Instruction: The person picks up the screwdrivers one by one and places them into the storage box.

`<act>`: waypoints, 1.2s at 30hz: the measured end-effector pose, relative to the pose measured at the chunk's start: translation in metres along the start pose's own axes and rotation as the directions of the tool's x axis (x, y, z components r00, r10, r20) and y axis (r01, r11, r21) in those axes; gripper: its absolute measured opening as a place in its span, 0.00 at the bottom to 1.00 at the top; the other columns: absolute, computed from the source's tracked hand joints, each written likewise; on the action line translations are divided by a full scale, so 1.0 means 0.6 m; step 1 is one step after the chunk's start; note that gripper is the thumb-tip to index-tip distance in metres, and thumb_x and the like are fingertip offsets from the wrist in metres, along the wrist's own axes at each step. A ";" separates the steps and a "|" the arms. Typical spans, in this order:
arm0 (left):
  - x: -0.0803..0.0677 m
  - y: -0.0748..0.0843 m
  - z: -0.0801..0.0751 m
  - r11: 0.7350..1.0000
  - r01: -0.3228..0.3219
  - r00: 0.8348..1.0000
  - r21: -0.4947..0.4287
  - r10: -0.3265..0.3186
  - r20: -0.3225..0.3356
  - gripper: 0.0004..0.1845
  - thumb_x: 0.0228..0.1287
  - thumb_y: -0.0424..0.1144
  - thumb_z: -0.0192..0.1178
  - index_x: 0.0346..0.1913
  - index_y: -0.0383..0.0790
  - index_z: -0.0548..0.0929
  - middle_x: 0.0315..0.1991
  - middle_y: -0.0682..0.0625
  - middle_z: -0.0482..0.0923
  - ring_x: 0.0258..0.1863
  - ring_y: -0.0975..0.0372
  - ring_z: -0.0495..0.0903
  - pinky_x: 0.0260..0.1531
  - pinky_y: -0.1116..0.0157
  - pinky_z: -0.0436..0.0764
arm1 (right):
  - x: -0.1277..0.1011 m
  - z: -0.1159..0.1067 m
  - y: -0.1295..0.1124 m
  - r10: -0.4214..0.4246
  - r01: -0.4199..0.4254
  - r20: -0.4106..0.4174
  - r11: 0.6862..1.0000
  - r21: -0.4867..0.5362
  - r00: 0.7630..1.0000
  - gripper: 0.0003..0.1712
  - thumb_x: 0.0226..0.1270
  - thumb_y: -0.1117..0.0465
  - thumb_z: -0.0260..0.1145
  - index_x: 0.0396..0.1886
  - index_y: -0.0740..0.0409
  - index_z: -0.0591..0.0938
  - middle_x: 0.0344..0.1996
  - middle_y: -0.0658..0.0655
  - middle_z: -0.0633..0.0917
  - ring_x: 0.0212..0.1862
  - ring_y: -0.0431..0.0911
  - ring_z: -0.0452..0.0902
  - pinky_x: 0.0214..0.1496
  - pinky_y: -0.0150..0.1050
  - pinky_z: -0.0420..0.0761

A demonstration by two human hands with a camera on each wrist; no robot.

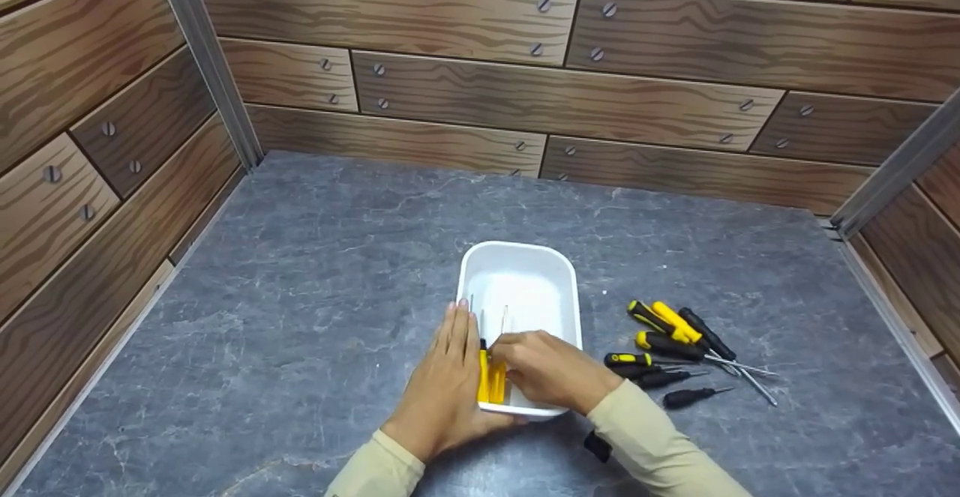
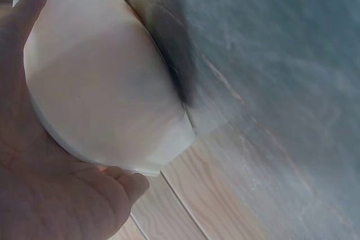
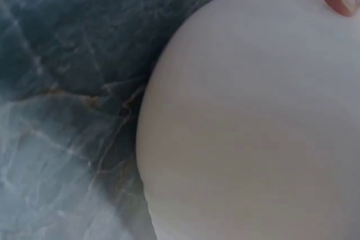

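Observation:
A white plastic tray [image 1: 525, 257] stands lengthwise in front of me. Inside it, along the left wall, lie a yellow-handled screwdriver [image 1: 484, 381] and a second yellow screwdriver [image 1: 497, 383], their shafts pointing away from me. My left hand [image 1: 444, 388] lies against the tray's outer left side with straight fingers, its thumb along the near end. Reaching into the tray, my right hand [image 1: 551, 369] has curled fingers pinching the second yellow screwdriver; its fingertips are partly hidden. Both wrist views mostly show the tray's outer wall [image 2: 107, 77].
Right of the tray, several black and yellow screwdrivers [image 1: 675, 347] lie in a loose pile on the grey marbled table [image 1: 300, 294]. A small black object [image 1: 598, 447] lies beside my right sleeve. Wood-patterned walls [image 1: 450, 85] enclose the table's back and sides.

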State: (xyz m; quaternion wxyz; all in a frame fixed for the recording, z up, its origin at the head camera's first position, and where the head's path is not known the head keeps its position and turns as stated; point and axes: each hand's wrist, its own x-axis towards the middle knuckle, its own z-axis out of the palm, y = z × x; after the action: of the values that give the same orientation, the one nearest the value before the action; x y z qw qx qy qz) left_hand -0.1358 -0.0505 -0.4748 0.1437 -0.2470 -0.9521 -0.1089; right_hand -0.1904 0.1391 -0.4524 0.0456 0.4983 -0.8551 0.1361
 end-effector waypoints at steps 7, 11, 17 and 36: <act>0.003 0.002 -0.002 1.000 -0.004 1.000 0.023 0.004 0.017 0.71 0.48 0.83 0.56 0.73 0.17 0.58 0.75 0.24 0.51 0.76 0.37 0.52 0.75 0.52 0.57 | -0.004 0.006 0.000 0.023 -0.022 0.016 1.000 -0.014 1.000 0.12 0.52 0.74 0.67 0.36 0.60 0.86 0.40 0.54 0.87 0.38 0.45 0.84 0.41 0.39 0.85; 0.004 0.003 -0.002 1.000 -0.014 1.000 0.028 0.014 0.012 0.71 0.49 0.84 0.53 0.73 0.17 0.58 0.75 0.23 0.51 0.76 0.36 0.52 0.75 0.51 0.57 | -0.006 0.007 0.001 0.033 -0.033 0.009 0.999 -0.031 0.999 0.12 0.54 0.73 0.68 0.39 0.61 0.87 0.43 0.55 0.85 0.37 0.46 0.83 0.40 0.41 0.85; 0.004 0.004 -0.001 1.000 -0.014 1.000 0.025 0.014 0.004 0.72 0.48 0.84 0.55 0.73 0.17 0.58 0.75 0.24 0.51 0.76 0.37 0.52 0.75 0.52 0.57 | -0.008 0.009 0.003 0.019 -0.019 -0.005 1.000 -0.011 1.000 0.12 0.55 0.71 0.71 0.40 0.61 0.88 0.44 0.56 0.85 0.39 0.47 0.82 0.42 0.41 0.85; -0.001 0.000 0.001 1.000 -0.017 1.000 -0.023 0.017 -0.023 0.71 0.49 0.82 0.58 0.73 0.18 0.57 0.74 0.23 0.53 0.75 0.36 0.55 0.73 0.50 0.63 | -0.084 -0.060 0.065 0.044 -0.029 -0.469 0.999 0.039 0.882 0.17 0.48 0.82 0.71 0.38 0.65 0.86 0.42 0.58 0.86 0.43 0.50 0.84 0.48 0.39 0.85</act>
State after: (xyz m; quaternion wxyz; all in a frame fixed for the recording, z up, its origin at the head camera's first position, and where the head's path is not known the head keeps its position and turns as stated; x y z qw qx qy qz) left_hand -0.1351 -0.0506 -0.4753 0.1524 -0.2557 -0.9469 -0.1216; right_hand -0.2009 0.2095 -0.4361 0.2411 0.4349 -0.8255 0.2668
